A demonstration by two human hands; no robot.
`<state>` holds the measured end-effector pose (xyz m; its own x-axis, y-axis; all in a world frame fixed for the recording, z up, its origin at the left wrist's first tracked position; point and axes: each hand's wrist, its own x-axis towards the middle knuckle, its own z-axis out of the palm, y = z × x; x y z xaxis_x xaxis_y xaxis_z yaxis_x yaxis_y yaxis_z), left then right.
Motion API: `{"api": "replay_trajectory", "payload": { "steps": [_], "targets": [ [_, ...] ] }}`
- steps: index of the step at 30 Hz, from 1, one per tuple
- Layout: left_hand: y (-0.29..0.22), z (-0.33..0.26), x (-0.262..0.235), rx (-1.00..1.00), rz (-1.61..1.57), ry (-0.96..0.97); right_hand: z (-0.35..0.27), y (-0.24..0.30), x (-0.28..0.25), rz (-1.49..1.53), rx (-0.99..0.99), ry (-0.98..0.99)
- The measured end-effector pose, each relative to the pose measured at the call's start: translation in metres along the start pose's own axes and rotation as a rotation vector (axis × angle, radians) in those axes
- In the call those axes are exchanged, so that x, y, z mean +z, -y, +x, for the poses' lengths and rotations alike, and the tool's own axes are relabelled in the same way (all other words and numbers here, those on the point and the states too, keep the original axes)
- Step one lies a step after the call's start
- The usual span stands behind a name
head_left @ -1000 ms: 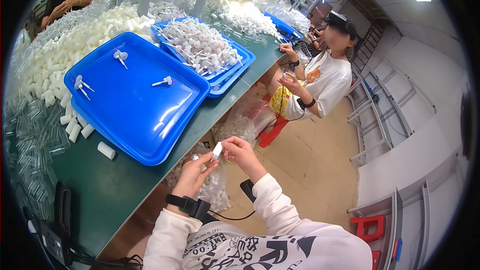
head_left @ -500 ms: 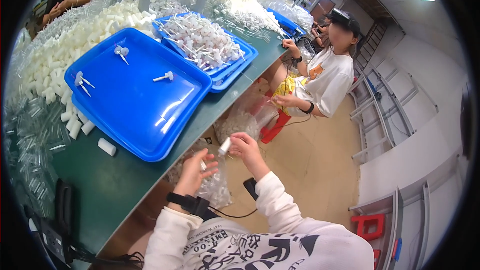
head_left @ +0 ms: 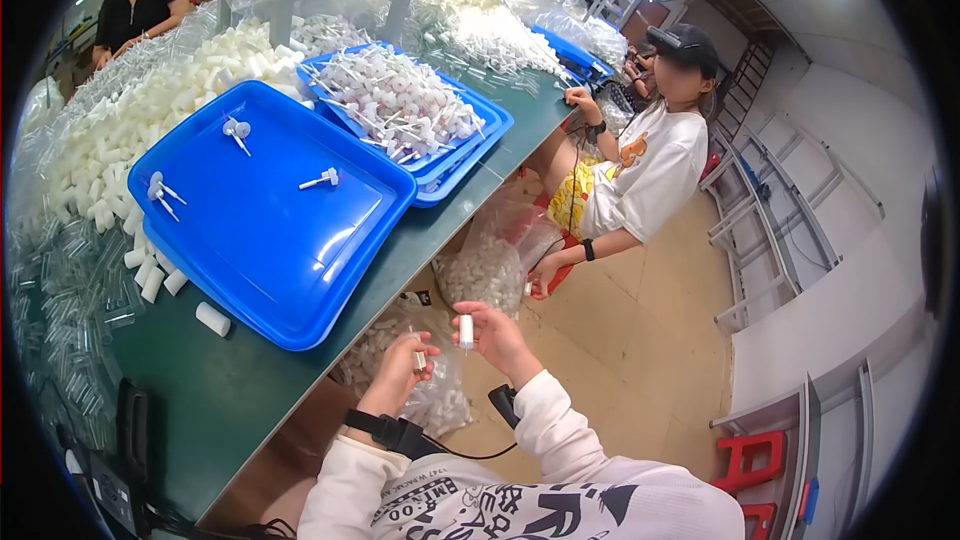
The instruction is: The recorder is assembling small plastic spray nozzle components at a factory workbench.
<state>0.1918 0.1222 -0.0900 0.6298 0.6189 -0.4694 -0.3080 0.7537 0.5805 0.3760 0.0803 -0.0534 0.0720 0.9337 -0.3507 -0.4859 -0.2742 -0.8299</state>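
Over the gap between table and floor, my right hand (head_left: 497, 340) pinches a short white plastic cylinder (head_left: 466, 332) upright between thumb and fingers. My left hand (head_left: 398, 372) is closed on another small white cylinder (head_left: 420, 361), partly covered by the fingers. The two hands are apart, close to a clear plastic bag (head_left: 452, 410) of white pieces below them. A big blue tray (head_left: 285, 185) lies on the table to the left, with a few white stemmed parts (head_left: 237, 130) in it.
Behind it, more stacked blue trays (head_left: 492, 135) hold a heap of white stemmed parts. White cylinders (head_left: 110, 170) and clear tubes (head_left: 75, 350) pile up along the green table (head_left: 200, 390). A seated co-worker (head_left: 655, 165) reaches to another bag (head_left: 480, 275). Red stools (head_left: 750, 460) stand at right.
My right hand has lowered slightly, its cylinder turning from tilted to upright. My left hand's fingers have closed more around its piece. The co-worker's near hand has dropped toward the bag.
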Motion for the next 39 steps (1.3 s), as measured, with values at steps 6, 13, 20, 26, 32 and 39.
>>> {"api": "replay_trajectory", "payload": {
  "steps": [6,13,20,26,32,39],
  "targets": [
    [0.012,0.003,0.010,-0.060,0.212,0.052,0.006,-0.036,0.002,-0.505,0.182,0.104],
    [0.039,0.004,-0.008,-0.193,0.208,0.058,0.003,-0.059,-0.009,-0.545,0.278,0.341],
    [0.046,-0.022,-0.041,-0.368,0.186,-0.261,0.038,-0.119,-0.049,-0.353,0.412,0.068],
    [0.004,-0.099,-0.044,-0.178,0.453,-0.232,0.156,-0.194,-0.100,-0.213,0.600,-0.080],
    [-0.027,-0.205,-0.028,0.206,0.650,-0.336,0.176,-0.209,-0.079,-0.456,0.582,-0.415],
    [-0.073,-0.317,0.010,0.372,0.905,-0.777,0.023,-0.003,0.124,-1.330,0.402,0.904]
  ]
}}
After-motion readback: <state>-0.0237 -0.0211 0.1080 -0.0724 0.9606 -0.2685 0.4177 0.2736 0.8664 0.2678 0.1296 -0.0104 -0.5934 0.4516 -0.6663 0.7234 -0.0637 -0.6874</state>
